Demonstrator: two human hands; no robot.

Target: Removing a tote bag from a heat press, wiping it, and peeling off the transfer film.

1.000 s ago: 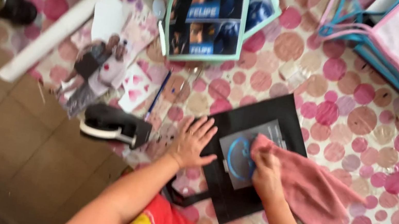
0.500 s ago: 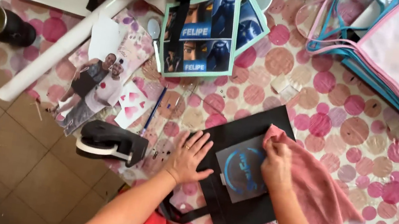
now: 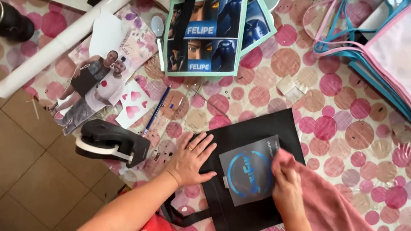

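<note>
Head view: the left hand (image 3: 191, 156) is lying flat, fingers spread, its grip apart, pressing the left edge of a black tote bag (image 3: 238, 190) against the bench (image 3: 353, 131). The right hand (image 3: 286, 188) is closing its grip around a bunched pink cloth (image 3: 331, 213) and pressing that cloth onto the right edge of a grey transfer sheet with a blue circular design (image 3: 247, 169). The sheet is lying square on the bag's front, and the bag is lying flat near the bench's front edge.

Judgement: placement of the design appears complete; rubbing-down is in hand. The sheet is showing no lifted corner, so peeling seems still outstanding. A black tape dispenser (image 3: 108, 142) is sitting just left of the left hand.
</note>
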